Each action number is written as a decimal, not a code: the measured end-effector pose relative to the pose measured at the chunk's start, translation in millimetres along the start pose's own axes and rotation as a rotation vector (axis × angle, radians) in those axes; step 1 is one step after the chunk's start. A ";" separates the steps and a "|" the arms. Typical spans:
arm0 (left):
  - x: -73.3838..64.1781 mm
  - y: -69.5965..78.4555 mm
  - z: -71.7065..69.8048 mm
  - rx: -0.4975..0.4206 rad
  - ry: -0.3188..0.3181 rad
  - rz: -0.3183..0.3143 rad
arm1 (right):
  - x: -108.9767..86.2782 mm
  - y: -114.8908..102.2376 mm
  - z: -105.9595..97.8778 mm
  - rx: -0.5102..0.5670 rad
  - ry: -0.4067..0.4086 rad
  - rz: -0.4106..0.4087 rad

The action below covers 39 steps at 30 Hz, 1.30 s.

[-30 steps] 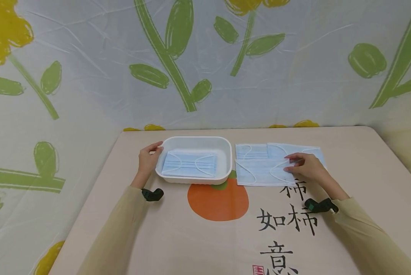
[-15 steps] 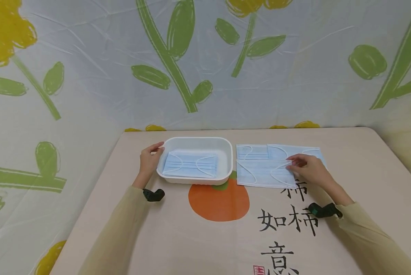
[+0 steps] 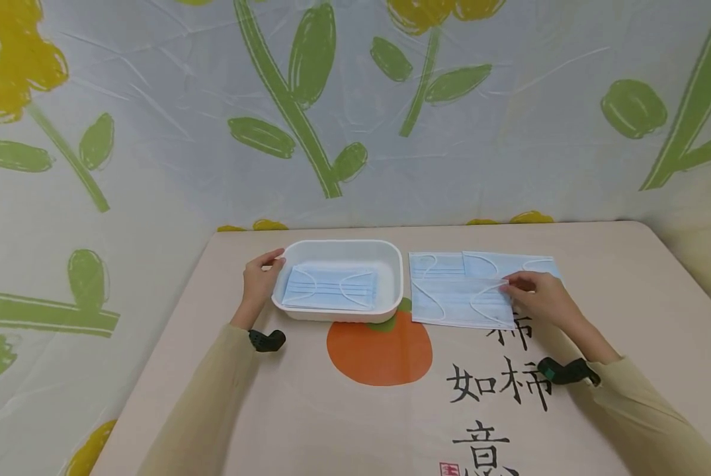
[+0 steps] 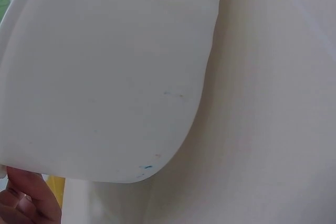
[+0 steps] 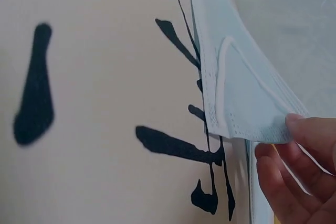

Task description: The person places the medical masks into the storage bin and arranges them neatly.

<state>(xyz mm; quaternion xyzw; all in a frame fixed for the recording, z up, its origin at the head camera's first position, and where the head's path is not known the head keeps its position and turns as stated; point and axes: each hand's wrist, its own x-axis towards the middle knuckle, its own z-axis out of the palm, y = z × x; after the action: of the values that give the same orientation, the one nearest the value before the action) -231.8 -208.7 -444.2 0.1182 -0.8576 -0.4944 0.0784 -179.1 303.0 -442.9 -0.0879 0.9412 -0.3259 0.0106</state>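
My right hand (image 3: pixel 536 291) pinches the upper right corner of a light blue face mask (image 5: pixel 247 93) between thumb and fingers; in the right wrist view that corner is lifted. Behind this mask lie more blue masks (image 3: pixel 435 262), partly covered by it. My left hand (image 3: pixel 258 281) grips the left rim of a white plastic tub (image 3: pixel 395 284), thumb and fingers at its edge. In the left wrist view the tub's outer wall (image 4: pixel 105 77) fills much of the frame, with the fingers at the lower left. Inside the tub rests a blue mask (image 3: pixel 328 289) with white ear loops.
The pale tabletop (image 3: pixel 331 423) carries a printed orange persimmon (image 3: pixel 379 357) and black written characters (image 3: pixel 480 390). A floral cloth (image 3: pixel 450 165) hangs behind the table. Dark wrist devices (image 3: pixel 267 340) sit on both wrists.
My right hand has shifted slightly to the right and toward me, with the pinched mask corner moving along. The left hand stays at the tub's rim. The head view has tilted slightly.
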 end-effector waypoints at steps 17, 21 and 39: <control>-0.7 1.1 -0.4 0.018 -0.001 0.000 | -8.3 0.5 -8.5 0.220 0.042 0.076; -0.8 0.9 -0.2 0.017 -0.001 -0.002 | -11.0 -3.7 -13.4 0.297 0.038 0.115; 0.8 -1.7 -0.8 0.008 -0.002 0.025 | -17.0 -7.1 -29.0 0.362 0.073 0.128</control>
<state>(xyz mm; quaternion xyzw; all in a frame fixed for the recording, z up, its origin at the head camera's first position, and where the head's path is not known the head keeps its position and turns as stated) -232.2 -210.5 -445.2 0.1074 -0.8612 -0.4899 0.0831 -163.5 318.2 -416.3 -0.0127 0.8706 -0.4917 0.0126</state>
